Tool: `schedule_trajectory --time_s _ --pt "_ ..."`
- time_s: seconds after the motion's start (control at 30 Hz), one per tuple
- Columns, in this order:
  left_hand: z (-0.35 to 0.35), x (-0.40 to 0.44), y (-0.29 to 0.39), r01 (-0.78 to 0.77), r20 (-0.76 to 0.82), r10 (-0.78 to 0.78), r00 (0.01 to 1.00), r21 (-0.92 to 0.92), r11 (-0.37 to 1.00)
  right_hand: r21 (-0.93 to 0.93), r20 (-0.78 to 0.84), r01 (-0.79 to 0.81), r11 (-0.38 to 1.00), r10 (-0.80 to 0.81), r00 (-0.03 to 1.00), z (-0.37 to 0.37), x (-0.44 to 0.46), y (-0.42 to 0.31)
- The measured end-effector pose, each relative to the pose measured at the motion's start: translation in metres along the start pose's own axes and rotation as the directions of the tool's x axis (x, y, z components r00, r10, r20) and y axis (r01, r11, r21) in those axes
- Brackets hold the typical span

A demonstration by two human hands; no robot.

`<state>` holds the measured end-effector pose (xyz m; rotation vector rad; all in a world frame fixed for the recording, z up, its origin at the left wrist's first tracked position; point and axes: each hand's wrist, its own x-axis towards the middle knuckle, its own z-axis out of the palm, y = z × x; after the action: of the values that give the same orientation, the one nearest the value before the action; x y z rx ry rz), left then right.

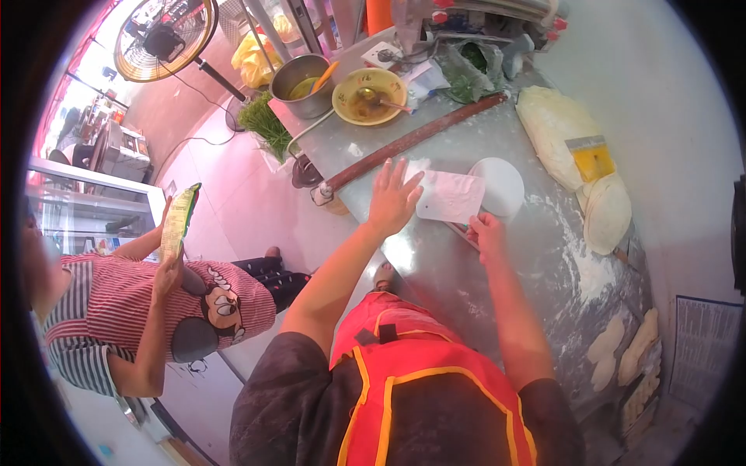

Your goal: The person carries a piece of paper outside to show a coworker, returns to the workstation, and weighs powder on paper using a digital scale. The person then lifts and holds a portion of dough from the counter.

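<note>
On the metal table (435, 287), a white rectangular sheet or board (451, 196) lies partly over a white round disc (501, 186). My right hand (487, 235) pinches the lower right corner of the rectangular piece. My left hand (395, 200) has its fingers spread at the left edge of that piece, holding nothing. A long brown rolling pin (420, 140) rests diagonally beyond both hands. Large pale dough (556, 132) sits at the right, with a yellow-handled scraper (592, 159) on it.
A metal pot (301, 87) and a yellow bowl (359, 109) stand at the back left, near green leaves in a bag (472, 74). Flattened dough pieces (606, 353) lie at the right. A person in a striped apron (148, 311) holds a green packet at the left.
</note>
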<state>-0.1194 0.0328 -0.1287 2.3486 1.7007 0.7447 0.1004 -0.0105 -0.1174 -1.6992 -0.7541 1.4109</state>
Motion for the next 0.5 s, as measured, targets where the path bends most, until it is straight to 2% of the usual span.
schedule_trajectory --time_s 0.03,0.13,0.23,0.3,0.4,0.43,0.5 --pt "-0.002 -0.001 0.001 -0.043 0.031 0.042 0.999 0.030 0.999 0.006 0.000 0.000 1.000 0.000 1.000 -0.001 0.000 0.000" --pt "0.010 -0.001 -0.009 0.035 -0.043 -0.034 0.998 0.024 0.999 0.047 -0.011 -0.005 0.999 0.005 1.000 -0.003 0.000 0.001" --pt "0.030 0.000 -0.029 0.022 -0.076 -0.012 0.997 0.132 0.991 0.091 -0.047 -0.015 0.996 0.019 0.999 -0.010 0.000 0.001" --pt "0.030 -0.001 -0.030 0.005 -0.134 0.009 0.991 0.109 0.994 0.067 -0.075 -0.026 0.997 0.031 0.997 -0.017 -0.001 -0.001" --pt "0.016 -0.007 -0.020 0.043 -0.185 -0.050 0.981 -0.046 0.998 0.109 -0.126 0.091 0.990 -0.077 0.989 -0.032 0.009 0.008" --pt "0.009 -0.009 -0.015 0.066 -0.190 -0.088 0.978 -0.118 0.991 0.127 -0.147 0.092 0.988 -0.073 0.986 -0.037 0.011 0.009" --pt "0.002 -0.012 -0.009 0.106 -0.126 -0.125 0.984 -0.151 0.983 0.161 -0.187 0.092 0.983 -0.061 0.980 -0.047 0.013 0.007"
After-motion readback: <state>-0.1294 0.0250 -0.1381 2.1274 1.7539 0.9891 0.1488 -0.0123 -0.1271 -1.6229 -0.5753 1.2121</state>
